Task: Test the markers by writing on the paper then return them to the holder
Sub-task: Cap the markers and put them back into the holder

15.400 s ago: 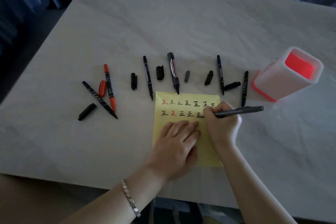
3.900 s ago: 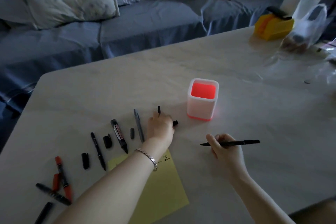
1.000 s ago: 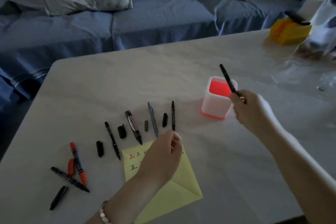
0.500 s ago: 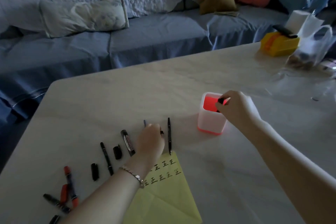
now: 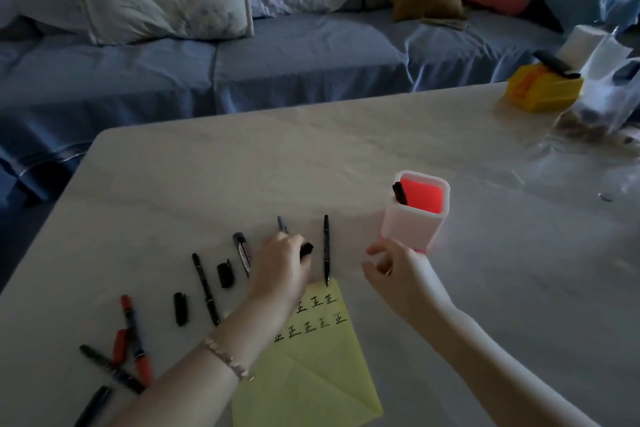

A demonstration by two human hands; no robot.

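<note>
Head view, return stage barely begun: the paper [image 5: 311, 374] bears my test characters, one marker [image 5: 400, 193] stands in the holder [image 5: 412, 229], the other markers [image 5: 205, 288] lie on the table [image 5: 242, 166], my left hand [image 5: 282, 267] pinches what seems a black cap [image 5: 306, 249], and my right hand [image 5: 398, 270] hovers near the holder's base, fingers loosely apart and empty.

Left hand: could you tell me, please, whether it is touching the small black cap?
Touching. The head view shows the left hand gripping the black cap with its fingertips, no gap between them.
</note>
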